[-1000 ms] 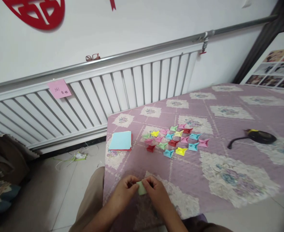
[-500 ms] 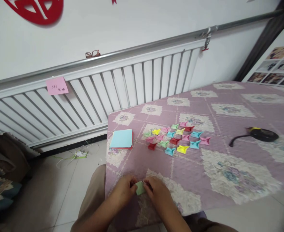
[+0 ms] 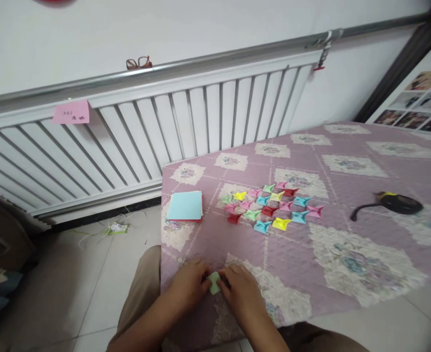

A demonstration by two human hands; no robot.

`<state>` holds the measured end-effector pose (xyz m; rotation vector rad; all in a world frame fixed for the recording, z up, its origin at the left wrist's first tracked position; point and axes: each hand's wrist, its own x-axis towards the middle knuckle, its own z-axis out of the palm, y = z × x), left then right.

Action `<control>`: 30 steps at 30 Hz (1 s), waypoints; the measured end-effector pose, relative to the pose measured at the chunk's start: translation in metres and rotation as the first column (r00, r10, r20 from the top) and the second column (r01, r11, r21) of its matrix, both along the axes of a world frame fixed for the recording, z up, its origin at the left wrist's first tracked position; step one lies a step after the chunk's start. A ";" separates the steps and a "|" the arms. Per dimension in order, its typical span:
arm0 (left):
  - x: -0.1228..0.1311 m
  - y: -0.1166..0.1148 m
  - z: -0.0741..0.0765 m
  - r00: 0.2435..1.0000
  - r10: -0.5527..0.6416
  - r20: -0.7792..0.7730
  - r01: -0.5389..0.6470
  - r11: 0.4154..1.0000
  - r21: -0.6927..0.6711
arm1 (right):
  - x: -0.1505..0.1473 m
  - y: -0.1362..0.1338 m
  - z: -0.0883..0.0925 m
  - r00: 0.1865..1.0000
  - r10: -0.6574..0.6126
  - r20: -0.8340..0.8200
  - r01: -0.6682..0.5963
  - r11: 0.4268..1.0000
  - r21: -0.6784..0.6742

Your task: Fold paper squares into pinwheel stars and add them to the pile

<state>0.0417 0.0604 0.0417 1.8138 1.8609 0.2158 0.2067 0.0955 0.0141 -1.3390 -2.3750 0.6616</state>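
A small folded piece of light green paper [image 3: 214, 283] is held between my two hands at the near edge of the table. My left hand [image 3: 191, 281] pinches its left side, and my right hand [image 3: 242, 288] grips its right side with thumb and fingers. Parts of the paper are hidden under the fingertips. Beyond the hands, several small folded paper shapes [image 3: 262, 201] in pink, green, yellow, blue and red stand in slanting rows. Left of them lies a stack of square paper [image 3: 185, 206], light blue on top with red showing beneath.
A floral purple cloth [image 3: 233, 244] covers the table. To the right lies a black and yellow object with a thin stem [image 3: 398, 203]. Behind the table runs a white radiator [image 3: 215, 117] bearing a pink note [image 3: 72, 112]; glasses [image 3: 139, 62] rest on the pipe above.
The view has tilted down slightly. My fingers have shifted on the green paper, and less of its flat face shows between them. The paper shapes and the stack rest as before.
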 end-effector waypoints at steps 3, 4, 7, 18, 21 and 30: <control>-0.005 0.005 0.000 0.997 -0.081 0.012 0.081 0.997 0.000 | -0.001 -0.001 0.001 1.000 -0.008 -0.028 0.008 1.000 0.004; -0.007 0.007 0.000 0.995 -0.101 0.020 0.101 0.995 0.002 | -0.001 -0.001 0.002 0.999 -0.012 -0.040 0.013 1.000 0.009; -0.011 0.013 -0.003 0.990 -0.136 0.043 0.136 0.991 0.007 | 0.000 -0.003 0.003 0.997 -0.017 -0.076 0.019 0.999 0.027; -0.021 0.019 -0.006 0.966 -0.215 0.142 0.210 0.976 0.050 | -0.004 0.004 0.004 0.997 0.012 -0.082 -0.011 1.000 0.008; -0.022 0.021 -0.008 0.957 -0.245 0.156 0.237 0.969 0.068 | -0.005 0.003 0.004 0.997 0.010 -0.078 -0.008 1.000 0.020; -0.024 0.022 -0.015 0.940 -0.309 0.146 0.295 0.949 0.109 | -0.006 -0.001 0.005 0.998 -0.003 -0.069 0.006 0.999 0.043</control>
